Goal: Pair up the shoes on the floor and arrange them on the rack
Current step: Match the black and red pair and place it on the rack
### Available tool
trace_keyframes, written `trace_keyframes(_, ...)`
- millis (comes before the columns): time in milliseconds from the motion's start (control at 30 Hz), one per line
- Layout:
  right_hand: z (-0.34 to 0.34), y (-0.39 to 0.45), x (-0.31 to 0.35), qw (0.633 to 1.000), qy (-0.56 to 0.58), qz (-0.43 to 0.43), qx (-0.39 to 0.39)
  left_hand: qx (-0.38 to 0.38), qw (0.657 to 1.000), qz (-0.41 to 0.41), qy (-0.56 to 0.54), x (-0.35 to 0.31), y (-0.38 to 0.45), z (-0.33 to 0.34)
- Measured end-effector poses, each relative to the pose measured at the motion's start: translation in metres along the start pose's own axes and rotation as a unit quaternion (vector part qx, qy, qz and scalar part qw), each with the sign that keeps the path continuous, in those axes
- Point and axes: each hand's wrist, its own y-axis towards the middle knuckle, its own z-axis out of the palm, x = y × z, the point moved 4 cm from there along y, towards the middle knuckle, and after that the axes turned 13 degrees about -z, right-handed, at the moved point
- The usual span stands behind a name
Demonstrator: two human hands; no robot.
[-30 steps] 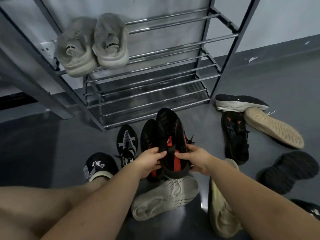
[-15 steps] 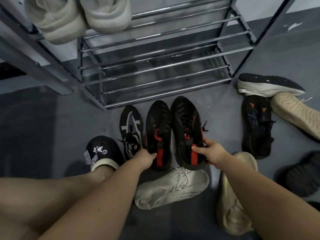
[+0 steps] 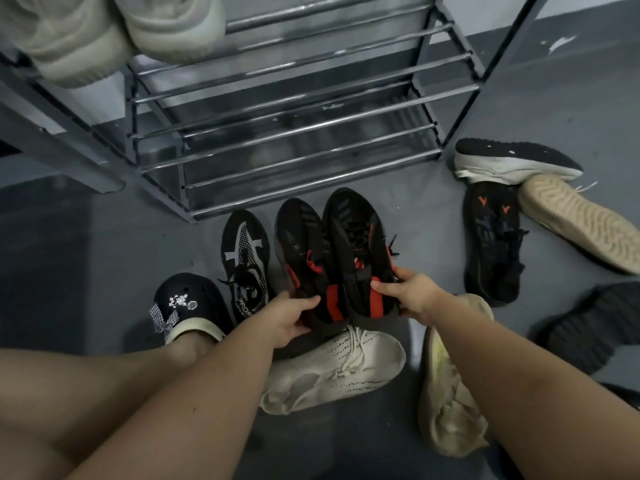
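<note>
A metal shoe rack (image 3: pixel 294 109) with chrome bars is seen standing on a grey floor (image 3: pixel 69 244), with a pair of pale knit sneakers (image 3: pixel 114 32) set side by side on an upper shelf at top left. Scattered on the floor are a cream knit sneaker (image 3: pixel 346 368) lying on its side, a yellowish sneaker (image 3: pixel 446 400), a tan-soled shoe (image 3: pixel 581 223) turned sole-up, a black shoe with a white sole (image 3: pixel 512 161), a black sneaker with orange marks (image 3: pixel 495 244) and a black-and-white sneaker (image 3: pixel 246 258). Two black-and-red sneakers (image 3: pixel 346 258) are held together just in front of the rack's lowest shelf, toes toward it. The left heel is pinched in the grip of the left hand (image 3: pixel 287 318), the right heel in that of the right hand (image 3: pixel 412 294). A dark decorated clog (image 3: pixel 187 306) is worn on one foot.
</note>
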Motion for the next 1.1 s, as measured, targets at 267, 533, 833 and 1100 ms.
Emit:
trace_keyframes(267, -0.001, -0.028, 0.015, 1.0, 0.024, -0.015, 0.006, 0.115, 0.993, 0.018, -0.003, -0.005, -0.051, -0.022)
trace_keyframes(533, 0.009, -0.081, 0.035, 0.997, 0.053, -0.047, 0.021, 0.151, 0.987, 0.051, 0.028, -0.004, -0.105, -0.032)
trace_keyframes(833, -0.039, -0.168, 0.09, 0.99, 0.067, -0.114, -0.043, 0.216, 0.958, 0.12, 0.143, -0.023, -0.178, 0.03)
trace_keyframes(1100, -0.064, -0.238, 0.155, 0.978, 0.073, -0.188, -0.054, 0.207, 0.938, 0.172, 0.22, -0.05, -0.255, 0.068)
